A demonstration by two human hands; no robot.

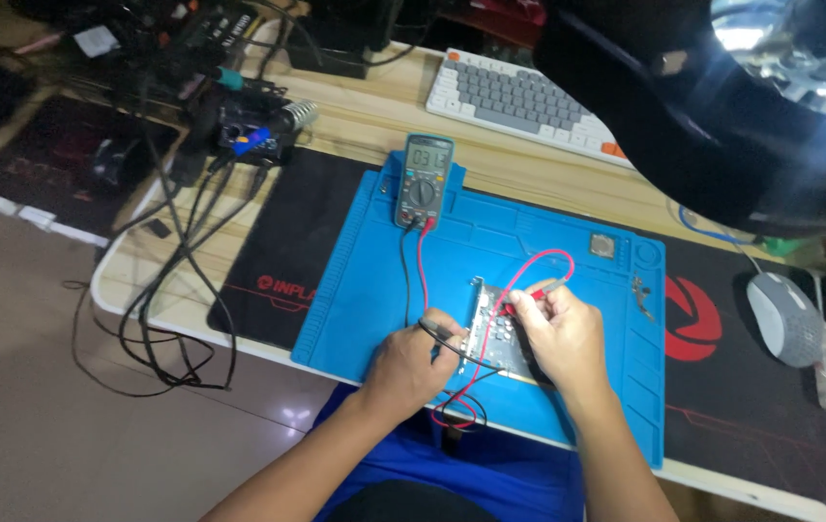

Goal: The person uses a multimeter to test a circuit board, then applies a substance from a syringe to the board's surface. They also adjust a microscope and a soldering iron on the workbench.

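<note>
Circuit board (492, 333), dark with a metal bracket, lies flat under probes.

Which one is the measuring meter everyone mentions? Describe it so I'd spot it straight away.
Start at the big blue work mat in the middle of the wooden desk. At its top edge, left of centre, stands the multimeter: a dark grey handheld box with a small screen above a round dial. Unlike the keyboard and the mouse, it has a red lead and a black lead running towards the hands.
</note>
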